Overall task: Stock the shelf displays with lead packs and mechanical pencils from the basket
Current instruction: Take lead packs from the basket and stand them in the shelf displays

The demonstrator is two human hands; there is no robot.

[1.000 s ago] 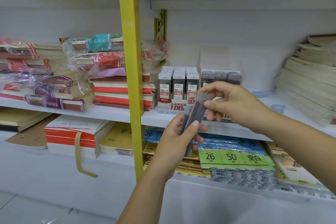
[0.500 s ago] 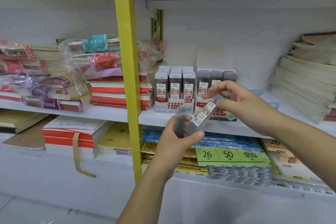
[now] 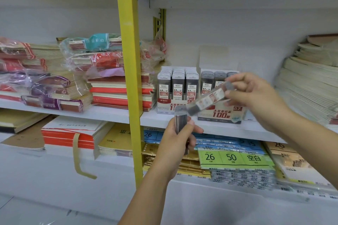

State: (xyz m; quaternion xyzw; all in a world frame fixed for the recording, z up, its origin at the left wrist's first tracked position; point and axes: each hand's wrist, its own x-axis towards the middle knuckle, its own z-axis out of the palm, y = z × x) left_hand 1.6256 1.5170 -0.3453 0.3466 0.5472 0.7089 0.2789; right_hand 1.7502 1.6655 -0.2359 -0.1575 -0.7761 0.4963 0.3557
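Observation:
My right hand (image 3: 250, 93) pinches one grey lead pack (image 3: 208, 99) by its cap end; the pack is tilted, blurred, in front of the 0.7 display box (image 3: 221, 115). My left hand (image 3: 175, 139) grips a small bundle of grey lead packs (image 3: 180, 120) upright, just below the shelf edge. On the middle shelf stand two display boxes: the 0.5 HB box (image 3: 164, 108), full of packs, and the 0.7 box to its right with packs along its front row. The basket is out of view.
A yellow upright post (image 3: 128, 78) runs down just left of the boxes. Wrapped notebook stacks (image 3: 102, 71) fill the shelf on the left, and a cream paper stack (image 3: 309, 82) leans at the right. Label sheets and notebooks (image 3: 232, 157) lie on the lower shelf.
My right hand has drawn a single pack out of the bundle and lifted it up and right toward the 0.7 box. My left hand has stayed in place with the remaining packs.

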